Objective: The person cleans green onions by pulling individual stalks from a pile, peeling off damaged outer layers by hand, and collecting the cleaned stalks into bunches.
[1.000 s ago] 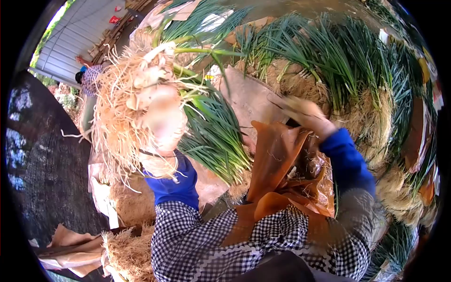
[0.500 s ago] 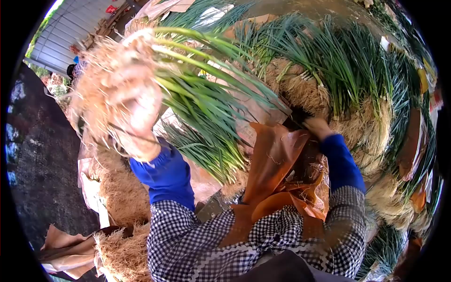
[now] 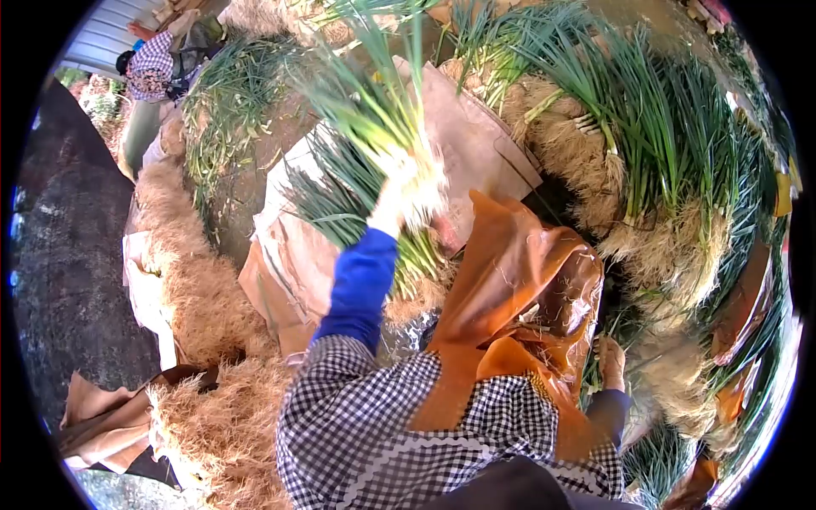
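My left hand (image 3: 389, 211) is closed around a bunch of green onions (image 3: 395, 140), blurred by motion, with leaves pointing up and pale roots on the right. Below it, a pile of green onions (image 3: 416, 263) lies on brown paper sheets (image 3: 463, 127), roots toward me. My right hand (image 3: 612, 364) is low beside the right edge of my orange apron (image 3: 497, 272), near roots and green leaves. Its fingers point away from me, too unclear to show whether they hold anything.
Rooted green onions (image 3: 663, 127) form a long bank on the right. Root bundles (image 3: 200, 289) line the left, beside a dark sheet (image 3: 85, 255). Loose leaves (image 3: 225, 127) litter the ground ahead. Another person (image 3: 153, 64) is at the far upper left.
My left hand has swung right and down with the green onions, whose leaves now point up instead of right. My right hand has drawn back toward my body. The view has shifted.
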The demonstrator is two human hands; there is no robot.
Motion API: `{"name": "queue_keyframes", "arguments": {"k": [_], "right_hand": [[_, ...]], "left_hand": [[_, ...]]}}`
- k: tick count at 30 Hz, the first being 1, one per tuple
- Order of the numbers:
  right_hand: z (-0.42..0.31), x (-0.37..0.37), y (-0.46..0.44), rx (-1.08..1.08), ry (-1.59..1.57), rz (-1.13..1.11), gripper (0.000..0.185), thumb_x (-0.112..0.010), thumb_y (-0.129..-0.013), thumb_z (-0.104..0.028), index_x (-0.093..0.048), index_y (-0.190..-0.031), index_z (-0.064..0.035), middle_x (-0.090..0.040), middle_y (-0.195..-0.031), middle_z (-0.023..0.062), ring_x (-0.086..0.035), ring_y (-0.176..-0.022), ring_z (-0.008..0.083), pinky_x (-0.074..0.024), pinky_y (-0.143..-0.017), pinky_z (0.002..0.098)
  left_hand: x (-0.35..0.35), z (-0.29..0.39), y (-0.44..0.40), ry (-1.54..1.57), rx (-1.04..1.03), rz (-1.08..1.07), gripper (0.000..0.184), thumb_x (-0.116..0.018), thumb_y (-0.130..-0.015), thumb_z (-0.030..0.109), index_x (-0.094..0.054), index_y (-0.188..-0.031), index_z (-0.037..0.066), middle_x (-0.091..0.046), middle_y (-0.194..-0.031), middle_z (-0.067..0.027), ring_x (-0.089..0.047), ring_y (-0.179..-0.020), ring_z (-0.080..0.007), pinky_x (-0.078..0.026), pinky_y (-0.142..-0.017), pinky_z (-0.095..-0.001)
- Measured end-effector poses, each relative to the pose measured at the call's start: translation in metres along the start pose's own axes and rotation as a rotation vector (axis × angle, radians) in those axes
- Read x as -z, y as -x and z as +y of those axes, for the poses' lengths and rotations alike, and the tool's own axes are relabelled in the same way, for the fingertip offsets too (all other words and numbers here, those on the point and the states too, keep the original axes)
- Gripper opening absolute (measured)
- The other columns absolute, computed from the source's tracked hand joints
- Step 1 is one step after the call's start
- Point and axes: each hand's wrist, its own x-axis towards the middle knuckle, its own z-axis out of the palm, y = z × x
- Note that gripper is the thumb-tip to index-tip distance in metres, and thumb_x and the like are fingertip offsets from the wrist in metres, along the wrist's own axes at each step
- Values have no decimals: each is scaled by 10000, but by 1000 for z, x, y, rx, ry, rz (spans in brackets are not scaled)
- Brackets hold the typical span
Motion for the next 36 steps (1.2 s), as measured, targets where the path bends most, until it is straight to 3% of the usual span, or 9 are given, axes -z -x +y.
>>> {"name": "queue_keyframes", "arguments": {"k": [6, 16, 17, 21, 23, 25, 29, 33, 36], "right_hand": [[-9, 34, 17, 66, 233, 26, 287, -543, -878, -298, -647, -880, -30, -645, -774, 73, -590, -711, 147, -461, -674, 270], [-236, 35, -10, 305, -19, 119, 176, -590, -850, -181, -653, -887, -20, -627, -790, 87, -549, -693, 141, -454, -634, 272], [-268, 31, -31, 817, 259, 103, 190, -616, -831, -181, -659, -932, -26, -637, -818, 127, -587, -732, 191, -473, -657, 280], [-398, -57, -100, 937, 130, -436, 165, -582, -843, -129, -634, -955, -20, -625, -923, 104, -586, -893, 242, -457, -822, 293], [-378, -129, -176, 1770, 123, -373, 135, -545, -840, -71, -648, -925, -52, -629, -954, 121, -565, -984, 250, -450, -833, 336], [-374, -245, -220, 1276, 900, -836, 310, -540, -845, -305, -650, -965, -42, -627, -983, 129, -589, -940, 236, -449, -836, 305], [-330, -387, -223, 688, 790, -1089, 249, -506, -867, -273, -628, -954, -74, -634, -841, 99, -593, -851, 215, -459, -761, 300], [-239, -459, -221, 747, -328, -1168, 237, -492, -881, -249, -637, -906, -63, -615, -768, 72, -589, -748, 173, -463, -655, 267], [-250, -427, -234, 634, 85, -1351, 244, -508, -875, -258, -636, -920, -56, -619, -794, 82, -592, -758, 180, -466, -673, 270]], "left_hand": [[199, -222, 53, -45, 194, 476, 244, -529, -867, 99, -541, -1104, 43, -607, -974, -71, -582, -914, -227, -468, -836, -328], [90, -158, 39, 291, 198, 426, 311, -500, -872, 141, -514, -1163, 30, -601, -1066, -126, -591, -947, -259, -480, -858, -360], [64, -123, 46, 204, 171, 349, 374, -501, -875, 195, -466, -1212, 35, -554, -1145, -141, -568, -982, -301, -473, -873, -397], [65, -32, 55, 738, 107, 136, 422, -414, -928, 328, -445, -1245, 51, -507, -1221, -156, -575, -881, -261, -515, -686, -360], [49, 1, 63, 580, -60, 274, 431, -365, -948, 343, -427, -1266, 59, -495, -1245, -156, -575, -824, -240, -512, -638, -341], [78, 9, 71, 321, -119, 195, 486, -339, -950, 380, -369, -1324, 70, -468, -1279, -162, -587, -876, -258, -526, -640, -350], [55, 8, 84, 194, -222, 499, 489, -334, -958, 335, -333, -1337, 25, -498, -1210, -213, -615, -891, -286, -550, -677, -454], [107, -49, 101, 467, -275, 258, 446, -399, -941, 285, -364, -1311, 37, -511, -1210, -152, -576, -980, -239, -526, -752, -394], [107, -74, 99, 375, -183, 451, 458, -538, -871, 225, -405, -1270, 43, -498, -1235, -129, -550, -1032, -270, -502, -820, -399]]}}
